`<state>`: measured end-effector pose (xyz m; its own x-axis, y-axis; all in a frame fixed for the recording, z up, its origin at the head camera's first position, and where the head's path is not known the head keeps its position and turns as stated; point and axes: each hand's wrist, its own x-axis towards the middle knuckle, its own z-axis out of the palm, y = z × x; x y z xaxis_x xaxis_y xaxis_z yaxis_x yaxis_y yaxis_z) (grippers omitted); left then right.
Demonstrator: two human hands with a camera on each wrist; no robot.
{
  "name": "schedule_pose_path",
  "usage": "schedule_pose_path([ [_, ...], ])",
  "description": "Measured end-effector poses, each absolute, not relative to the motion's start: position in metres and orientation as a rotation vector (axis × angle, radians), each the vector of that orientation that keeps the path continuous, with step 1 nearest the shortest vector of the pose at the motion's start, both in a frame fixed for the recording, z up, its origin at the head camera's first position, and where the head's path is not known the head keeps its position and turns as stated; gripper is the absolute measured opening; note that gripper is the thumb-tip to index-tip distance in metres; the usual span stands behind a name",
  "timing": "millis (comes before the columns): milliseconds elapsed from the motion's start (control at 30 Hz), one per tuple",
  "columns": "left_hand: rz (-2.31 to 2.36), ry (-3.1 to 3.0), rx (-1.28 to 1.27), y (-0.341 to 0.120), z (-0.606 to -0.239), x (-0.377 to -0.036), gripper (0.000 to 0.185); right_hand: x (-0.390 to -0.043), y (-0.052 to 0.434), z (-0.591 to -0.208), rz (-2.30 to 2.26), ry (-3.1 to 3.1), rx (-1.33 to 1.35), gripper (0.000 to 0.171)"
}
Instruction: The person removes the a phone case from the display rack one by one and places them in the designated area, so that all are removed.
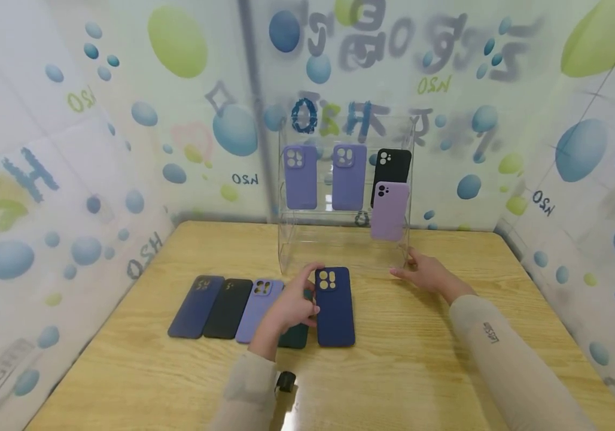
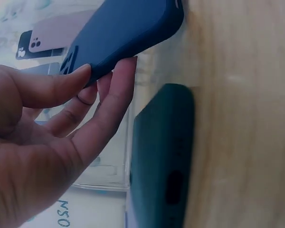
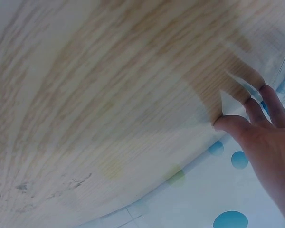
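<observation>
A: Item one?
B: Navy case (image 1: pixel 334 306), camera cut-out at the far end, on the table (image 1: pixel 420 371) in front of the stand (image 1: pixel 345 239). The left-wrist view shows its near edge (image 2: pixel 123 33) raised off the wood.

A: Held by?
B: Left hand (image 1: pixel 292 305). Thumb and fingers (image 2: pixel 115 95) pinch the case's left edge.

A: Item two?
B: Dark green case (image 1: pixel 294 335), flat, just left of the navy one and partly under the left hand; seen clearly in the left-wrist view (image 2: pixel 161 156).

A: Rest of the row?
B: Leftward, side by side: lilac case (image 1: pixel 258 308), black case (image 1: pixel 228 307), dark blue case (image 1: pixel 195 306). All flat.

A: The other hand?
B: Right hand (image 1: pixel 427 274), released, fingers straight, holding nothing. It lies on the table at the stand's right front corner; whether the fingertips (image 3: pixel 256 102) touch the acrylic, I cannot tell.

A: Stand contents?
B: Clear, tiered. Upper tier: two purple cases (image 1: pixel 301 176) (image 1: pixel 349 176) and a black one (image 1: pixel 392 167), upright. Lower tier, right: a pink case (image 1: pixel 389 211) in front of the black.

A: Surroundings?
B: Printed sheeting (image 1: pixel 70 179) with blue and green dots on three sides.
</observation>
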<state>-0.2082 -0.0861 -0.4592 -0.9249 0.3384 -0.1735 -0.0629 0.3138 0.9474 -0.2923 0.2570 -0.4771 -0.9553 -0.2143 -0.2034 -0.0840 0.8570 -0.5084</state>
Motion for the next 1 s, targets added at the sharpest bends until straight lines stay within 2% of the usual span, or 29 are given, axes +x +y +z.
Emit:
schedule_pose_path([
  [1000,1.421,2.356,0.236,-0.0908,-0.4669,-0.2153,0.089,-0.2913,0.2551,-0.4794,-0.757,2.772,-0.197,0.099],
])
